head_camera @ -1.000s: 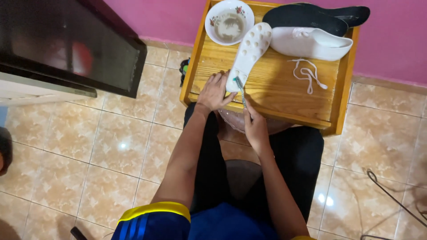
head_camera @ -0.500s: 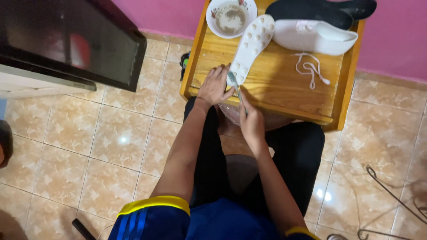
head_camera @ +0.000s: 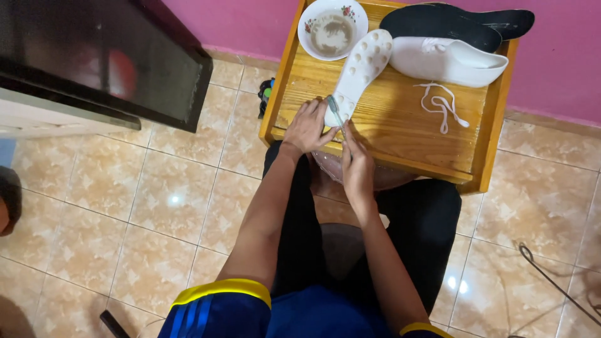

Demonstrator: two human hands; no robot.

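Two hands at a wooden table (head_camera: 400,134): left hand (head_camera: 307,128) steadies a white shoe (head_camera: 359,75), right hand (head_camera: 358,166) holds a brush (head_camera: 335,114).

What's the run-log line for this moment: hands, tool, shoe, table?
left hand: steadies white shoe, sole up | right hand: holds small brush at heel | wooden table: bowl, second white shoe, lace, black insoles

Home room: tiled floor (head_camera: 156,188), pink wall (head_camera: 250,25).
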